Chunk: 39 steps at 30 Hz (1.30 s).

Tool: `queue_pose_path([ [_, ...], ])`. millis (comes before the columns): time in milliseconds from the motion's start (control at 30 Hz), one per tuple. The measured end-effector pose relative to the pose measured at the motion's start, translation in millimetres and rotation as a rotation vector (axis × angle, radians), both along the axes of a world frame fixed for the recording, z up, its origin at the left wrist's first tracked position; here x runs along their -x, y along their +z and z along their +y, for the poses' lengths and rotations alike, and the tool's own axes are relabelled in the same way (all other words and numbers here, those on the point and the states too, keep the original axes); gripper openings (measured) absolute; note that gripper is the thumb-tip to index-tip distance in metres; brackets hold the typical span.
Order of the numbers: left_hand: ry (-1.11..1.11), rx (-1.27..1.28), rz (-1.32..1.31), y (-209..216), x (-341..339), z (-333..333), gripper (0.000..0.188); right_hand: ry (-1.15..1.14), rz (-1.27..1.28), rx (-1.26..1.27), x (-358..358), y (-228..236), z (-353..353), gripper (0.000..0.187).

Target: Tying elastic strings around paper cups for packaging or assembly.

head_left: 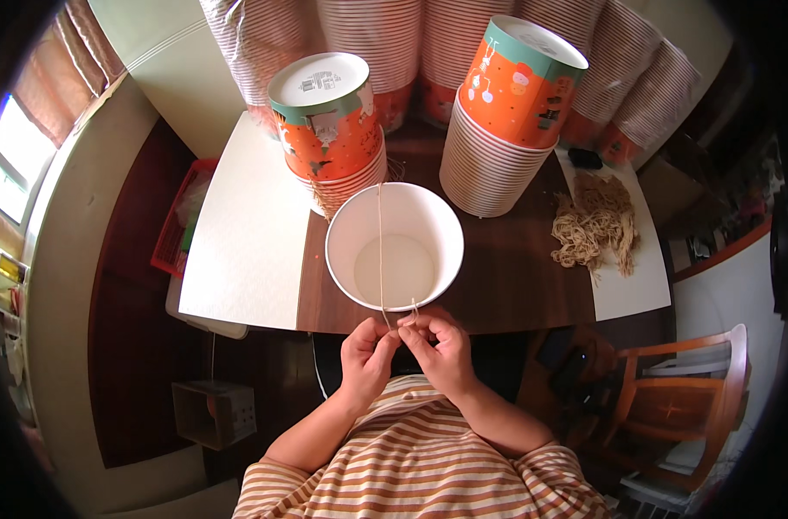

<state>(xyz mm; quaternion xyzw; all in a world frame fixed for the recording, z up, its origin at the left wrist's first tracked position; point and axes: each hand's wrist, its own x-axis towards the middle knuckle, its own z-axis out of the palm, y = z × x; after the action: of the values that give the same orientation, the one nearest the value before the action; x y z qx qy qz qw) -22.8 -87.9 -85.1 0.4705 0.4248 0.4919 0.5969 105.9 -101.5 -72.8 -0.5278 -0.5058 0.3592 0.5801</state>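
A white paper bucket (441, 251) stands mouth up at the near edge of the table, and I see down to its bottom. A thin tan string (380, 233) runs across its mouth from the far rim to the near rim. Just in front of the near rim, my left hand (367, 356) pinches the string between thumb and fingers. My right hand (442, 348) is closed beside it, thumb and fingertips pressed on the string, with a short loop sticking up above them. The fingertips of both hands nearly meet.
Behind the bucket stand two stacks of nested paper buckets, each topped by an upturned orange-and-green bucket (333, 143) (519, 86). Tall wrapped stacks (372, 48) line the back. Loose tan strings (597, 223) lie on the right, near a small black object (585, 158). A wooden chair (678, 406) stands right.
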Motion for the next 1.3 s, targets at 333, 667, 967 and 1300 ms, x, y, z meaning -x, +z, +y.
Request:
queue_pose_path([
  [333,0.023,-0.09,0.125,-10,5,2,0.015,0.121,0.071,0.024,-1,-4,-1,0.008],
  [667,-0.076,-0.214,0.609,6,11,10,0.011,-0.062,0.033,-0.008,3,-1,4,0.007],
  [967,-0.098,-0.262,0.657,13,11,15,0.007,-0.187,-0.441,-0.235,-3,17,20,0.008],
  [1300,-0.19,-0.48,0.741,14,21,26,0.005,-0.158,-0.531,-0.273,0,30,38,0.008],
])
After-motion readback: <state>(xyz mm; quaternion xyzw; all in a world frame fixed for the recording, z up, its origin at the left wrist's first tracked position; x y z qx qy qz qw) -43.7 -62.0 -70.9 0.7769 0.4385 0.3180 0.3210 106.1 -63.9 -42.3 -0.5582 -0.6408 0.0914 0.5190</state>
